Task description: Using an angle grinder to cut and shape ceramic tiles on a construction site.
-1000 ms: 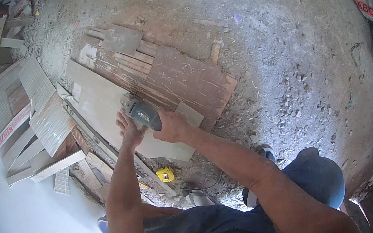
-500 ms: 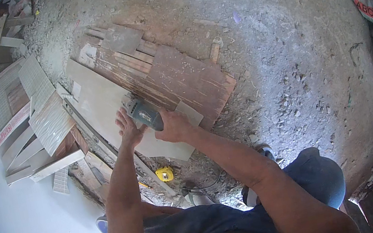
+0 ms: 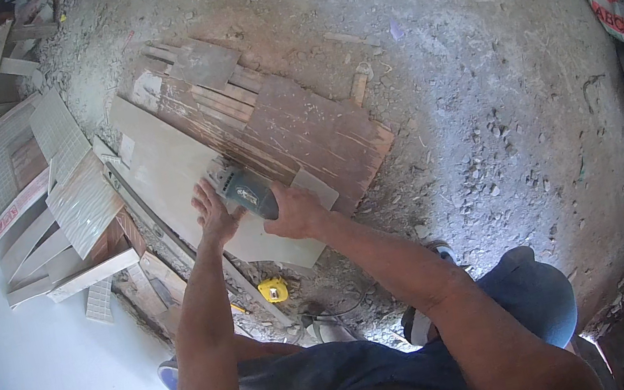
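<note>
My right hand (image 3: 296, 211) is wrapped round the rear of a dark green angle grinder (image 3: 249, 195). The grinder's head lies over a long beige tile (image 3: 168, 158), near that tile's right-hand edge. Just left of the grinder head, my left hand (image 3: 215, 214) rests on the tile with its fingers spread, holding nothing. The grinder's disc cannot be made out clearly. Beneath and beside the tile are worn brown boards (image 3: 309, 129), with a smaller tile piece (image 3: 317, 187) beyond my right hand.
A yellow tape measure (image 3: 273, 289) and a long straight strip (image 3: 159, 226) lie close by my feet. Tile offcuts (image 3: 83, 198) are heaped on the left beside a pale surface (image 3: 34, 369). Rubble (image 3: 499, 145) covers the ground to the right, and a red-and-white bag (image 3: 620, 15) sits farther off.
The grinder and my right hand have shifted very slightly right and toward me. My left hand stays spread in about the same place on the tile.
</note>
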The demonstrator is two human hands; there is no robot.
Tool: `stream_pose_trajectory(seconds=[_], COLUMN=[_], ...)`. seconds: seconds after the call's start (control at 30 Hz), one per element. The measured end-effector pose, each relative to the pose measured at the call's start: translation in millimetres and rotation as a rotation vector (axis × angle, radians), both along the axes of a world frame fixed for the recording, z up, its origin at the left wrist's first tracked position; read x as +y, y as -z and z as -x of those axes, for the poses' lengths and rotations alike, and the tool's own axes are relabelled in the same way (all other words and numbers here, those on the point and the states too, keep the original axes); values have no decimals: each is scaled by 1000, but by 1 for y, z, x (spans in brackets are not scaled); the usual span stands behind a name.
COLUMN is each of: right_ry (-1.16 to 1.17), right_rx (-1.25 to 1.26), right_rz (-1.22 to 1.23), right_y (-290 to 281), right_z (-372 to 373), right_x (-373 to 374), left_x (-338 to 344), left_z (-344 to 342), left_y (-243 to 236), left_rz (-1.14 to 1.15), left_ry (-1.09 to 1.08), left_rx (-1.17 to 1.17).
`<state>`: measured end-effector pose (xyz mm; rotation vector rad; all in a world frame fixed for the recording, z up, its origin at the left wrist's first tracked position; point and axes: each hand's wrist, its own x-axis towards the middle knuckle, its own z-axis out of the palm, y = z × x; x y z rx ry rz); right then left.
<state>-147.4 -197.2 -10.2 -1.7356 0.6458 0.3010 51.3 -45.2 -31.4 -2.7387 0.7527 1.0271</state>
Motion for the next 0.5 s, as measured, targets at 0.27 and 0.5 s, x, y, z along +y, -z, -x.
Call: stream_pose_trajectory(seconds=[0.27, 0.5], right_ry=[7, 6], right_rx=[-1, 1], right_rz=[28, 60], right_y=[0, 0], right_z=[5, 10], right_x=[2, 2], left_x=[4, 0], left_z=[-2, 1], left_y=[3, -1], left_rz=[10, 13], left_ry=[24, 7], left_rx=[-10, 12])
